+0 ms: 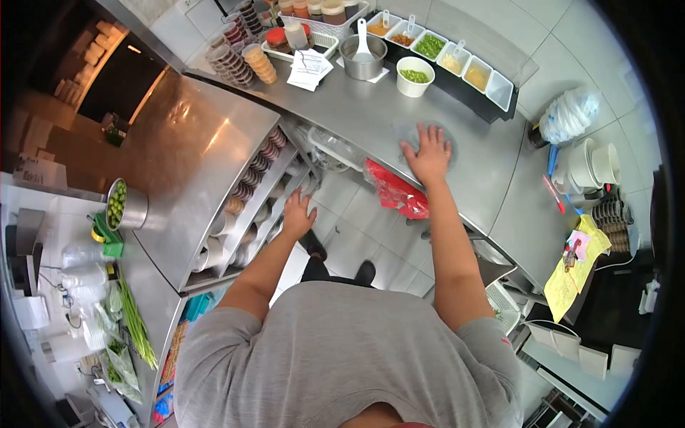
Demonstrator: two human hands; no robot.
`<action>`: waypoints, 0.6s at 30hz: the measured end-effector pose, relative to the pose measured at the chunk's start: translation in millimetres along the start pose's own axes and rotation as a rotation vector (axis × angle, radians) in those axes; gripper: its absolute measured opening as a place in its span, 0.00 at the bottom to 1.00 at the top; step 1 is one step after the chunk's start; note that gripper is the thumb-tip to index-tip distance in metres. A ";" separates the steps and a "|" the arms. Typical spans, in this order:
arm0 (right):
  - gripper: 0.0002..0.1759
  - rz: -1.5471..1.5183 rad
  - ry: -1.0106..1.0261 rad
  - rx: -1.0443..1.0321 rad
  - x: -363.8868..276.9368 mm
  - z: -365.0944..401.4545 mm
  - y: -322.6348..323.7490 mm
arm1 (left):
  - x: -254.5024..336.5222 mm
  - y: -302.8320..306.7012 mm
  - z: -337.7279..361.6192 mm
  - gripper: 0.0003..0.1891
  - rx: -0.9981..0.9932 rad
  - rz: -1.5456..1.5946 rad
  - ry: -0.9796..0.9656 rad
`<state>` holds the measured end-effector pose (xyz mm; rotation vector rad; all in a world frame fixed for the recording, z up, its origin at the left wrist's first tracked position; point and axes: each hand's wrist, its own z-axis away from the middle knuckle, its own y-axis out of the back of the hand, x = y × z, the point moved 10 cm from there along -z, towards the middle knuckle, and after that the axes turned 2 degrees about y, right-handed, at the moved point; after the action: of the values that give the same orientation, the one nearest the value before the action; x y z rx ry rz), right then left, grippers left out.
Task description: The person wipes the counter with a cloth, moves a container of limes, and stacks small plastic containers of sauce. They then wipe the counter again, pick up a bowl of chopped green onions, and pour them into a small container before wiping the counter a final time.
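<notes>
My right hand [428, 153] lies flat with fingers spread on a thin, clear round sheet [449, 139] on the steel counter [371, 114]. My left hand [296, 214] hangs lower, reaching toward the shelves [246, 207] under the left counter, where stacked cups and bowls sit; it holds nothing that I can see. A red plastic bag [396, 191] hangs from the counter edge just below my right wrist.
At the back stand a steel pot with a ladle [362, 55], a white bowl of greens [414, 75], a row of topping trays [446, 57], paper slips [310, 69] and stacked lidded cups [239, 57]. White bowls [596, 164] sit right. Limes in a steel pot [121, 203] sit left.
</notes>
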<state>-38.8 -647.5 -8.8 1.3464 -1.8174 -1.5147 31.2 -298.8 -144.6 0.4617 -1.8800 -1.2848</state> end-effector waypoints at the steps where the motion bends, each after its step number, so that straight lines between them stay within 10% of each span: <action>1: 0.37 0.007 -0.041 0.020 12.4 1.8 4.0 | -7.0 -10.1 16.2 0.23 -0.049 -0.037 0.020; 6: 0.36 0.006 -0.127 0.115 35.0 1.7 13.9 | -66.9 -31.0 53.1 0.27 -0.189 -0.192 0.293; 18: 0.33 -0.085 -0.084 0.244 38.2 6.7 19.8 | -113.2 -1.6 -7.1 0.21 0.266 0.363 0.664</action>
<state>-69.2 -678.0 -2.6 1.5085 -2.0776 -1.4476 106.3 -227.4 -190.8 0.5678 -1.4698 -0.5445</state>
